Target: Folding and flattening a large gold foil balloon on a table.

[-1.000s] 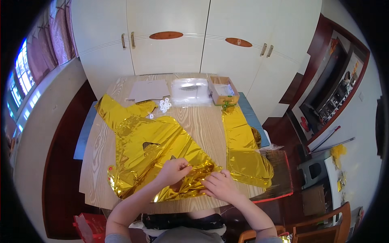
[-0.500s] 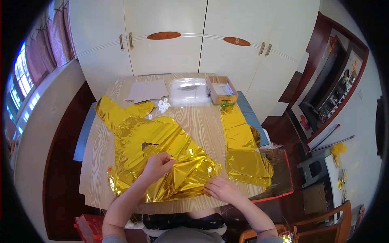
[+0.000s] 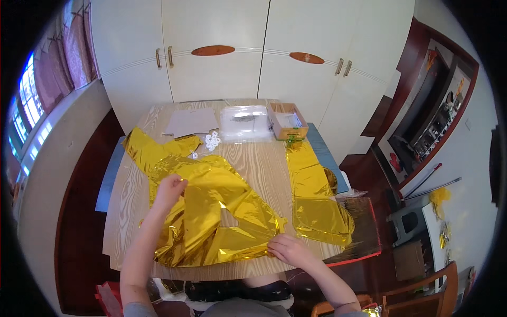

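Note:
A large, flat gold foil balloon (image 3: 208, 195) with a hole in its middle spreads creased over the left and centre of the table. My left hand (image 3: 170, 191) is over its left part, fingertips pinched together on the foil. At the near right corner, by a small tab, my right hand (image 3: 288, 249) presses its closed fingers on the foil's edge. A second flat gold foil piece (image 3: 314, 185) lies along the table's right side, apart from both hands. Another gold foil section (image 3: 145, 148) sticks out at the far left; whether it is separate I cannot tell.
Toward the back of the wood-grain table (image 3: 129, 216) are grey card sheets (image 3: 190, 121), white rings (image 3: 212, 141), a stack of clear plastic bags (image 3: 244, 122) and an open cardboard box (image 3: 291, 132). White cabinets (image 3: 216, 74) stand behind. A wooden chair (image 3: 422, 296) is at the near right.
My left hand has moved left and away from me. The foil under it has shifted, its hole now further right and nearer. My right hand stays at the near right corner.

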Action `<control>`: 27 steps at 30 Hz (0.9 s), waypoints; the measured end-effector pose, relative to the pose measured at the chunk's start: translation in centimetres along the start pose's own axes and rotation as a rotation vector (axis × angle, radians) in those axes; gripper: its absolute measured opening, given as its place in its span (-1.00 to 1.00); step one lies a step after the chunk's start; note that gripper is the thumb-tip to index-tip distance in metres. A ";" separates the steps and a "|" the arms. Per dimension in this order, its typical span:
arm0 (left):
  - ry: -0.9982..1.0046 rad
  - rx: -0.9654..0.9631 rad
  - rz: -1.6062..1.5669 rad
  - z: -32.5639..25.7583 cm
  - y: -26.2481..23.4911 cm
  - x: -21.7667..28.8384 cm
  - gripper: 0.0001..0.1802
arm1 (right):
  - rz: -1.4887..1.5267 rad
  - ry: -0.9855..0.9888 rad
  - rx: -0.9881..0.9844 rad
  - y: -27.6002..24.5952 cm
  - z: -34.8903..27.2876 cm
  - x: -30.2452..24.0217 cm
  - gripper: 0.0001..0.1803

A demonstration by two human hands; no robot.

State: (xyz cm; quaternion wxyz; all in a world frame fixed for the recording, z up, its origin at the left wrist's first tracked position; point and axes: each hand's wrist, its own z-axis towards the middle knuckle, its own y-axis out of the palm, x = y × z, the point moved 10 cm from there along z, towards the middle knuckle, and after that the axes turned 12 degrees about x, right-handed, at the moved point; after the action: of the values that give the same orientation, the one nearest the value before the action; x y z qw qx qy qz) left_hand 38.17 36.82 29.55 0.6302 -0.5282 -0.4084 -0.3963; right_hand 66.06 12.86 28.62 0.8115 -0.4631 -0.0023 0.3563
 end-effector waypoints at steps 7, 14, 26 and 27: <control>0.193 0.175 0.295 9.2 -5.9 -7.7 -0.69 | 0.026 -0.015 -0.004 0.2 0.2 -0.2 -0.82; 0.238 0.442 0.705 9.7 -9.2 -8.3 -0.70 | 0.254 0.157 0.040 -1.5 1.5 0.8 -0.69; 0.765 -0.389 0.459 -16.4 12.9 10.7 -0.56 | 0.819 0.627 0.191 1.7 3.4 5.4 -0.53; 0.770 -0.404 0.517 -16.6 13.6 10.2 -0.57 | 0.822 0.626 0.186 1.9 3.3 5.3 -0.53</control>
State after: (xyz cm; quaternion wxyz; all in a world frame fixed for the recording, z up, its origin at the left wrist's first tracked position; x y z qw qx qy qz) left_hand 55.99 21.48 32.59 0.6980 -0.5390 0.0824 -0.4642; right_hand 67.77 19.00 27.35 0.6044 -0.4361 0.4536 0.4887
